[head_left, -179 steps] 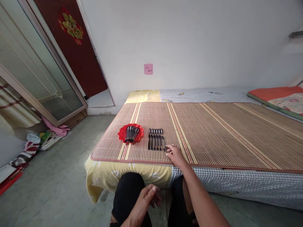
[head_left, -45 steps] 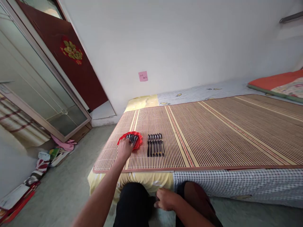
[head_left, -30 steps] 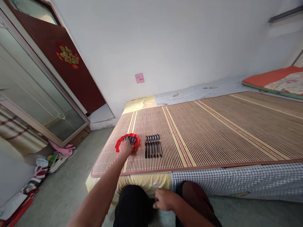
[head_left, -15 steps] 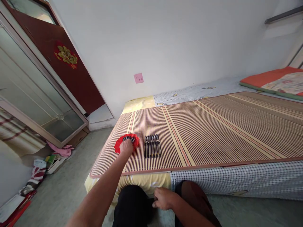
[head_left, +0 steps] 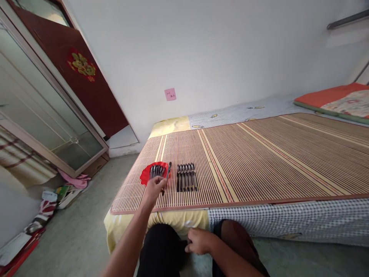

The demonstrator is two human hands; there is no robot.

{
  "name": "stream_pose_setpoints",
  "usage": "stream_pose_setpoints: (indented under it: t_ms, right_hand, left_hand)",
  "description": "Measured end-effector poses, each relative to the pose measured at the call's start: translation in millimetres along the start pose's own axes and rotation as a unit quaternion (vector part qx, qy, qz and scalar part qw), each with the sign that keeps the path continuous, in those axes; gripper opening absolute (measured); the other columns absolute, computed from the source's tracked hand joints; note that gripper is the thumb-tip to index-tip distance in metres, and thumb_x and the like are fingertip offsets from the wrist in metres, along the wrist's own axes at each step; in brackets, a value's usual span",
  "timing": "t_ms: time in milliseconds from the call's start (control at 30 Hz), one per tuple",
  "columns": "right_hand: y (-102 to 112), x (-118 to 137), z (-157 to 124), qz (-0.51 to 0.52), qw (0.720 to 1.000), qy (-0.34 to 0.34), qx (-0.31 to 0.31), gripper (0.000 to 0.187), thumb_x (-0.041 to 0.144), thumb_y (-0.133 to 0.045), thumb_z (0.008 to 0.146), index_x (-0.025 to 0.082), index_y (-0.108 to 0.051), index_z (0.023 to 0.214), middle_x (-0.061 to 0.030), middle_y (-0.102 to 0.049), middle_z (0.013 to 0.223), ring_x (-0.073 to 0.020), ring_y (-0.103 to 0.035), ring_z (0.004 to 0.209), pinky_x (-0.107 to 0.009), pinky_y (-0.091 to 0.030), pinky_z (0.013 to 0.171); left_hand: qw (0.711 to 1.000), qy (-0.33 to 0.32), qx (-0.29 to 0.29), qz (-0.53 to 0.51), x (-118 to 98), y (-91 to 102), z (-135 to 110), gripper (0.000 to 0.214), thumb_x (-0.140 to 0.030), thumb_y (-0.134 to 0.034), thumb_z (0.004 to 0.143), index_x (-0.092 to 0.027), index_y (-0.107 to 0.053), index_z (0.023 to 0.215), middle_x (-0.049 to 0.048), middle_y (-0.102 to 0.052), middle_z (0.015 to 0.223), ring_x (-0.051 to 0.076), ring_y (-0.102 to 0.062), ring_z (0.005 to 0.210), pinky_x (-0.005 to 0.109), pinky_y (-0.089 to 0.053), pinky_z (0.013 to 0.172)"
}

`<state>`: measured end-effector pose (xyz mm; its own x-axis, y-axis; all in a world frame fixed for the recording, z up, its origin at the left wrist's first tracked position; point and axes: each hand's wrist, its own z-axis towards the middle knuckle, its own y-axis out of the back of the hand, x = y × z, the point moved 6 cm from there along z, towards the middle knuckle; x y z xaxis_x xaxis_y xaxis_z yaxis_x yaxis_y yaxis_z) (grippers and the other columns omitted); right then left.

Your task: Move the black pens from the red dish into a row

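Observation:
A red dish [head_left: 146, 175] with several dark pens in it sits near the front left corner of a striped bamboo mat [head_left: 259, 157] on a bed. A row of several dark pens [head_left: 186, 177] lies just right of the dish. My left hand [head_left: 155, 188] hovers in front of the dish, pinched on one dark pen [head_left: 166, 174] that sticks up between dish and row. My right hand [head_left: 198, 241] rests low between my knees, fingers curled, with nothing visible in them.
The bed's front edge hangs a yellow and checked sheet [head_left: 288, 219]. A folded orange blanket [head_left: 334, 100] lies far right. A glass door [head_left: 43, 115] and floor clutter [head_left: 57, 192] are on the left. A pink note [head_left: 170, 94] is on the wall.
My left hand, which lay on the pens in the red dish, has drawn back toward me with one pen pinched in it. My right hand has stayed between my knees.

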<state>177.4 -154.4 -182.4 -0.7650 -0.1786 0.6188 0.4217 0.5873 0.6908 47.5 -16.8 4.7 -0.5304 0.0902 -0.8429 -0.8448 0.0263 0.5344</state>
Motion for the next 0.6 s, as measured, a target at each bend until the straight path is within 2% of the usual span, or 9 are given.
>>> stream_pose_setpoints:
  t_ms: [67,133,200,267,333,400,500,600]
  right_hand:
    - [-8.6,-1.8,4.7,0.07,0.997,0.002,0.04,0.021,0.029,-0.063,0.079,0.015,-0.072,0.066,-0.0058,-0.072,0.063,-0.0185,-0.068,0.061,-0.023,-0.044,0.052]
    - [-15.8,-1.3,7.4,0.192,0.977,0.01,0.093,0.025,0.028,-0.059,0.082,0.015,-0.065,0.062,-0.0028,-0.068,0.057,-0.0144,-0.064,0.051,-0.021,-0.045,0.049]
    - [-16.6,3.6,7.1,0.332,0.932,0.046,0.138,0.027,0.036,-0.062,0.085,0.015,-0.065,0.068,-0.0022,-0.07,0.062,-0.0123,-0.064,0.049,-0.021,-0.049,0.05]
    - [-8.7,9.9,3.5,0.443,0.876,0.101,0.16,0.036,0.049,-0.067,0.083,0.014,-0.069,0.08,-0.0044,-0.073,0.071,-0.0123,-0.067,0.053,-0.022,-0.052,0.054]
    - [4.3,13.5,-2.0,0.515,0.832,0.142,0.153,0.047,0.057,-0.071,0.081,0.012,-0.07,0.09,-0.0073,-0.074,0.079,-0.0124,-0.068,0.056,-0.023,-0.053,0.055]
    - [18.3,15.4,-8.5,0.561,0.802,0.162,0.125,0.049,0.058,-0.073,0.08,0.011,-0.07,0.094,-0.009,-0.075,0.083,-0.0123,-0.068,0.057,-0.023,-0.052,0.055]
    - [35.8,18.7,-18.0,0.607,0.771,0.174,0.08,0.044,0.053,-0.075,0.083,0.012,-0.07,0.097,-0.009,-0.074,0.086,-0.0123,-0.069,0.063,-0.022,-0.052,0.058]
    - [47.8,20.2,-23.4,0.63,0.753,0.186,0.026,0.039,0.049,-0.076,0.084,0.013,-0.071,0.1,-0.0074,-0.073,0.089,-0.0107,-0.068,0.068,-0.021,-0.051,0.063]
  left_hand:
    - [0.996,0.01,0.04,-0.079,4.8,-15.4,-36.8,0.037,-0.055,-0.057,0.083,-0.019,-0.055,0.073,0.0032,-0.066,0.065,0.015,-0.057,0.056,0.026,-0.044,0.054]
    - [0.943,0.06,0.103,-0.311,12.8,-35.7,-72.1,0.04,-0.053,-0.073,0.075,-0.019,-0.054,0.075,0.0016,-0.066,0.066,0.013,-0.057,0.056,0.024,-0.045,0.056]
    - [0.883,0.112,0.136,-0.435,21.1,-51.0,-101.1,0.041,-0.046,-0.084,0.07,-0.018,-0.056,0.077,0.0003,-0.066,0.068,0.01,-0.057,0.055,0.021,-0.045,0.055]
    - [0.851,0.141,0.147,-0.483,28.7,-59.5,-121.5,0.039,-0.041,-0.088,0.07,-0.017,-0.058,0.078,-0.0003,-0.066,0.069,0.009,-0.057,0.054,0.02,-0.046,0.055]
    - [0.842,0.151,0.145,-0.498,35.9,-62.6,-134.9,0.039,-0.04,-0.088,0.071,-0.017,-0.058,0.078,-0.0003,-0.066,0.069,0.008,-0.056,0.053,0.019,-0.045,0.054]
    - [0.843,0.156,0.134,-0.497,43.8,-62.9,-144.4,0.04,-0.041,-0.088,0.071,-0.017,-0.057,0.077,-0.0007,-0.065,0.067,0.008,-0.055,0.052,0.019,-0.045,0.053]
    - [0.856,0.163,0.107,-0.479,57.7,-62.6,-155.7,0.043,-0.042,-0.09,0.067,-0.017,-0.057,0.076,-0.0017,-0.064,0.063,0.008,-0.054,0.051,0.019,-0.043,0.052]
    - [0.87,0.174,0.081,-0.455,72.7,-65.5,-164.9,0.045,-0.043,-0.092,0.064,-0.018,-0.056,0.075,-0.0018,-0.063,0.061,0.008,-0.054,0.052,0.018,-0.041,0.051]
